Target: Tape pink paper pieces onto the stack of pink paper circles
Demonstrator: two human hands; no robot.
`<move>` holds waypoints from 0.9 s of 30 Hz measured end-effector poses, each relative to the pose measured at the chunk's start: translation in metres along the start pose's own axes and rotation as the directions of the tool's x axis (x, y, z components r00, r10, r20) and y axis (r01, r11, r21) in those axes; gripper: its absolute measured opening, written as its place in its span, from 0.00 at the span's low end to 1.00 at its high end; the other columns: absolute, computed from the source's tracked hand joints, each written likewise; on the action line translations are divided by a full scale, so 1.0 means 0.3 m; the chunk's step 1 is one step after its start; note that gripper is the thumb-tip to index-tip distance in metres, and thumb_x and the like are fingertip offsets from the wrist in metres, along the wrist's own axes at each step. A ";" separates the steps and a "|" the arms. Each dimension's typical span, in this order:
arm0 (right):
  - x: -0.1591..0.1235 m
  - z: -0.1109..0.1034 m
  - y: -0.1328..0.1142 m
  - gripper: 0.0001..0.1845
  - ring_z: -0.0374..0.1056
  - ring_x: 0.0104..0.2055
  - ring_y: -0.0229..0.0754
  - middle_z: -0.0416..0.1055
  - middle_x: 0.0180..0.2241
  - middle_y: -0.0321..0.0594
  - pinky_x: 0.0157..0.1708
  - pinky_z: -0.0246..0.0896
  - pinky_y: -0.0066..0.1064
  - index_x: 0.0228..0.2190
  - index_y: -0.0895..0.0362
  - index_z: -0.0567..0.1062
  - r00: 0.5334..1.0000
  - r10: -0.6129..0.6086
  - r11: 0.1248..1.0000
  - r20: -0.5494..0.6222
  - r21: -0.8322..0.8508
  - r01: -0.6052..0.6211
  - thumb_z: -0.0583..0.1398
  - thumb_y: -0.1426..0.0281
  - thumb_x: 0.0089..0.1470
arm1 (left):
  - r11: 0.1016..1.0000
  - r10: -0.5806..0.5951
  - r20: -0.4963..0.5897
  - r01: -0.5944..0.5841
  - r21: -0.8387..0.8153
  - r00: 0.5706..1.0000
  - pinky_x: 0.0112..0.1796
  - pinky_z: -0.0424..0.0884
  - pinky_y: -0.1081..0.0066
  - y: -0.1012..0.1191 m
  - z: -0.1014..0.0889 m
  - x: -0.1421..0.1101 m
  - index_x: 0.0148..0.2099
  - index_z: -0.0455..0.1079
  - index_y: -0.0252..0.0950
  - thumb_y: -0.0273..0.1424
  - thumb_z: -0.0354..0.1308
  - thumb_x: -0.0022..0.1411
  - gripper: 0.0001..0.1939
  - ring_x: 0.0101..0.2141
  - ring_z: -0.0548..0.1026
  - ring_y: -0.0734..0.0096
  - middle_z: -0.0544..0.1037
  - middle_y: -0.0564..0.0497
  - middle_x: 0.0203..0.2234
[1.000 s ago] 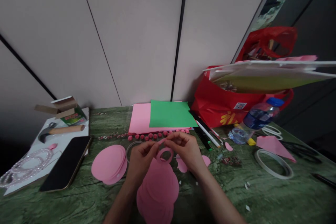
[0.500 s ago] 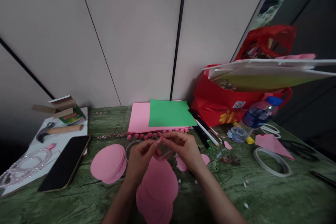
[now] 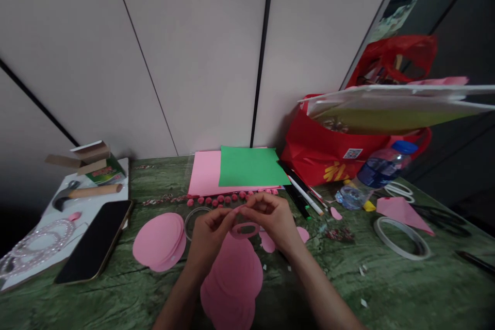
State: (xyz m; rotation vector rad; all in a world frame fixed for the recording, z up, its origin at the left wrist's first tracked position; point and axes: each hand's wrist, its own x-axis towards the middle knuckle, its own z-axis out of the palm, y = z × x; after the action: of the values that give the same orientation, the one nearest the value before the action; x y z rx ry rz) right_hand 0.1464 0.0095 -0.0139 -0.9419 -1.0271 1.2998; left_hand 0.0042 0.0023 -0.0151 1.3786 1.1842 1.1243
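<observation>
A stack of pink discs (image 3: 234, 289) lies at lower centre. Above it, the left hand (image 3: 209, 232) and right hand (image 3: 274, 219) pinch a pink ring (image 3: 243, 236) by fingertip, seemingly working its upper edge, which calls for light, steady pressure. Beyond, at left, stands an open box (image 3: 108, 171), its inside unseen; at right, a red bag (image 3: 311, 157) holds boards (image 3: 390, 105).

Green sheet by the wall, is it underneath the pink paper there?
No, the green sheet lies on top of the pink paper, covering part of it.
</observation>
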 end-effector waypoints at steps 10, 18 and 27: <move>0.000 0.009 -0.008 0.10 0.71 0.26 0.37 0.76 0.24 0.37 0.28 0.68 0.28 0.26 0.57 0.77 1.000 0.004 1.000 0.023 -0.005 -0.004 0.66 0.67 0.36 | 0.999 -0.028 -0.061 0.026 -0.033 0.998 0.26 0.66 0.75 0.005 -0.006 0.002 0.30 0.75 0.33 0.36 0.59 0.51 0.11 0.22 0.71 0.73 0.74 0.52 0.17; -0.001 0.006 0.001 0.11 0.70 0.24 0.37 0.74 0.21 0.36 0.27 0.68 0.28 0.21 0.58 0.74 1.000 -0.030 1.000 0.000 -0.008 0.030 0.68 0.68 0.33 | 0.998 -0.037 -0.028 0.035 -0.052 0.999 0.29 0.68 0.74 0.002 -0.006 0.002 0.31 0.76 0.33 0.35 0.60 0.50 0.10 0.27 0.74 0.68 0.79 0.48 0.26; 0.000 0.002 0.000 0.10 0.71 0.26 0.37 0.75 0.22 0.35 0.28 0.67 0.26 0.21 0.57 0.75 1.000 -0.017 0.999 0.009 0.033 0.017 0.69 0.70 0.32 | 0.999 -0.019 -0.030 0.017 -0.051 0.999 0.28 0.68 0.74 -0.005 -0.009 0.000 0.32 0.76 0.34 0.34 0.60 0.50 0.10 0.26 0.74 0.69 0.79 0.49 0.24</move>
State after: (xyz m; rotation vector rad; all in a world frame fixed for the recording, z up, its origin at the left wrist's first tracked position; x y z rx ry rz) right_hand 0.1459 0.0095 -0.0136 -0.9013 -1.0153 1.3043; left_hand 0.0013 0.0026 -0.0162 1.3143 1.1799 1.1580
